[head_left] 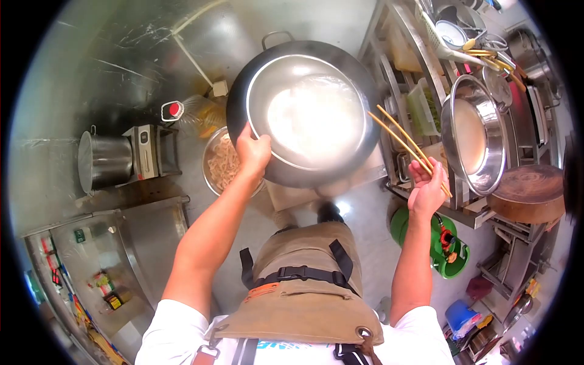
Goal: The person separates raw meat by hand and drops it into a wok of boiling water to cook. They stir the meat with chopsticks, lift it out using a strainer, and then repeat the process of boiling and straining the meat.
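My left hand grips the near rim of a steel bowl tilted over a large dark wok. The bowl's inside looks pale and steamy; its contents are blurred. My right hand holds a pair of long wooden chopsticks that point up and left toward the wok's right edge. My arms reach forward over a tan apron.
A bowl of pale noodle-like strips sits left of the wok, beside an oil bottle. A big steel basin and a round chopping block stand at right. A green gas cylinder is on the floor. A steel pot is at left.
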A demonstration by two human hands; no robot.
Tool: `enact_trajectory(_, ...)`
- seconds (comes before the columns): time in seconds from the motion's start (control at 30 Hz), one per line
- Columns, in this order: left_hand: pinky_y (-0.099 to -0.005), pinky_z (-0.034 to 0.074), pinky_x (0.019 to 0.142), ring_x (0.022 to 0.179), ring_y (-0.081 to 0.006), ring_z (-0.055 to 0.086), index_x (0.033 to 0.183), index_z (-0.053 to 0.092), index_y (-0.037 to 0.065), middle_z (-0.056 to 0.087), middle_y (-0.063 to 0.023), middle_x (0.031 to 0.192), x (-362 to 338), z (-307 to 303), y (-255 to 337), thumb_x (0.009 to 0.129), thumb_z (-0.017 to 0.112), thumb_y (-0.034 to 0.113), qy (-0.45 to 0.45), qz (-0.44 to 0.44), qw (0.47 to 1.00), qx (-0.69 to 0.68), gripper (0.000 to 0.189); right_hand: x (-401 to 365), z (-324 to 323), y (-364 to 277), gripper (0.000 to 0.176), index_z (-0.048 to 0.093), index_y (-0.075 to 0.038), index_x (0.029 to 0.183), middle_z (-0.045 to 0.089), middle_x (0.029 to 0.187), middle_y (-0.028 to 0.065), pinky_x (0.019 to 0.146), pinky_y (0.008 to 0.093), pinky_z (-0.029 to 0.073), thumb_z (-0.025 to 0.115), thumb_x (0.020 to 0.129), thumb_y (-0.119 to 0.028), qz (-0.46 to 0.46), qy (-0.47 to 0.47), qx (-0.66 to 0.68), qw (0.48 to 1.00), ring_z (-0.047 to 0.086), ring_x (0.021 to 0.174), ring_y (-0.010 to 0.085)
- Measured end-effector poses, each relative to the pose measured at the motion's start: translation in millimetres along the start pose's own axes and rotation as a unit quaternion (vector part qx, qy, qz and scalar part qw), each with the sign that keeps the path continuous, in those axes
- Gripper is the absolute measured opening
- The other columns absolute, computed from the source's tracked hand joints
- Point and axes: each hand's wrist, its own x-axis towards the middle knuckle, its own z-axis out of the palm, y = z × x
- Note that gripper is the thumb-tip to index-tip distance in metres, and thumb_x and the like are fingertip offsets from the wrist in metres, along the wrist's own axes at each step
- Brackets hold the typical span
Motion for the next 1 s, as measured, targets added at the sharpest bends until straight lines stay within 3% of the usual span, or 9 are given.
enact_trajectory(0.1, -0.0344, 0.052, 0.056, 0.072, -0.0224, 0.063, 0.114, 0.056, 0.001, 0.064, -0.0136, 0.091, -9.3, 9.9, 5.7, 0.076, 0.049, -0.001, 0.001, -0.143, 0.987, -0.073, 0.039, 0.1, 5.0, -9.0, 0.028, 0.053, 0.005, 0.102, 0.063, 0.086, 0.0163, 0.070, 0.0374, 0.057, 0.044, 0.096, -0.020, -0.006, -0.008, 0.000, 1.000, 0.066, 0.074, 0.0252)
enact_trajectory(0.13, -0.0323, 0.049, 0.043, 0.063, -0.0214, 0.062, 0.111, 0.055, 0.001, 0.063, -0.0131, 0.086, -5.7, 15.0, -5.7, 0.077, 0.049, 0.001, 0.006, -0.150, 0.984, -0.094, 0.034, -0.4, 7.3, -12.2, 0.028, 0.053, 0.005, 0.102, 0.063, 0.086, 0.0164, 0.070, 0.0374, 0.057, 0.044, 0.096, -0.020, -0.008, -0.005, -0.001, 1.000, 0.066, 0.074, 0.0252)
enact_trajectory(0.27, -0.0332, 0.047, 0.040, 0.053, -0.0240, 0.061, 0.111, 0.054, 0.001, 0.062, -0.0137, 0.083, -2.7, 26.5, -5.5, 0.078, 0.049, 0.001, 0.023, -0.176, 0.975, -0.134, 0.034, -5.6, 11.7, -26.7, 0.027, 0.052, 0.005, 0.101, 0.063, 0.084, 0.0167, 0.069, 0.0373, 0.057, 0.042, 0.097, -0.020, -0.016, -0.014, 0.010, 1.000, 0.066, 0.072, 0.0254)
enact_trajectory(0.37, -0.0334, 0.047, 0.039, 0.054, -0.0247, 0.061, 0.109, 0.054, 0.000, 0.063, -0.0146, 0.085, 10.8, 30.1, -28.8, 0.078, 0.048, 0.001, 0.010, -0.166, 0.968, -0.186, 0.032, -8.5, 9.6, -34.3, 0.028, 0.051, 0.005, 0.101, 0.063, 0.084, 0.0170, 0.067, 0.0371, 0.057, 0.041, 0.097, -0.020, -0.015, -0.021, 0.024, 0.999, 0.066, 0.070, 0.0256)
enact_trajectory(0.53, -0.0329, 0.053, 0.043, 0.064, -0.0233, 0.064, 0.108, 0.055, 0.001, 0.063, -0.0125, 0.089, -2.3, -10.4, -0.2, 0.076, 0.047, -0.001, 0.041, -0.172, 0.971, -0.160, 0.033, -17.1, 11.9, -46.8, 0.028, 0.052, 0.005, 0.100, 0.062, 0.083, 0.0167, 0.066, 0.0369, 0.057, 0.041, 0.097, -0.020, -0.001, -0.028, 0.050, 0.998, 0.066, 0.070, 0.0258)
enact_trajectory(0.63, -0.0327, 0.054, 0.043, 0.064, -0.0218, 0.063, 0.109, 0.054, 0.000, 0.062, -0.0125, 0.088, -35.8, -54.9, 22.7, 0.074, 0.048, -0.003, 0.057, -0.120, 0.977, -0.169, 0.036, -26.2, 8.1, -52.1, 0.027, 0.054, 0.004, 0.098, 0.062, 0.083, 0.0153, 0.066, 0.0374, 0.057, 0.041, 0.097, -0.021, 0.017, -0.038, 0.055, 0.998, 0.066, 0.070, 0.0253)
enact_trajectory(0.73, -0.0322, 0.054, 0.044, 0.063, -0.0208, 0.062, 0.112, 0.054, 0.001, 0.062, -0.0118, 0.089, -39.6, -88.6, 5.7, 0.072, 0.050, -0.004, 0.058, -0.074, 0.968, -0.231, 0.041, -37.0, 4.7, -54.3, 0.026, 0.054, 0.002, 0.099, 0.063, 0.083, 0.0143, 0.067, 0.0380, 0.057, 0.043, 0.096, -0.022, 0.031, -0.061, 0.053, 0.996, 0.066, 0.071, 0.0250)
enact_trajectory(0.87, -0.0344, 0.057, 0.055, 0.076, -0.0228, 0.065, 0.118, 0.051, -0.003, 0.062, -0.0149, 0.099, -49.5, -77.5, 61.0, 0.071, 0.052, -0.007, 0.071, -0.111, 0.988, -0.085, 0.048, -41.7, 25.4, -57.9, 0.027, 0.054, 0.002, 0.101, 0.063, 0.083, 0.0149, 0.069, 0.0379, 0.056, 0.043, 0.096, -0.022, 0.060, -0.089, 0.089, 0.990, 0.066, 0.073, 0.0247)
enact_trajectory(1.0, -0.0345, 0.056, 0.058, 0.076, -0.0245, 0.065, 0.114, 0.052, -0.003, 0.062, -0.0125, 0.092, -56.0, -116.7, 6.6, 0.073, 0.053, -0.002, 0.071, -0.069, 0.951, -0.293, 0.042, -47.2, 25.0, -73.3, 0.027, 0.053, 0.003, 0.101, 0.063, 0.083, 0.0148, 0.063, 0.0373, 0.058, 0.043, 0.096, -0.022, 0.031, -0.089, 0.075, 0.993, 0.066, 0.067, 0.0243)
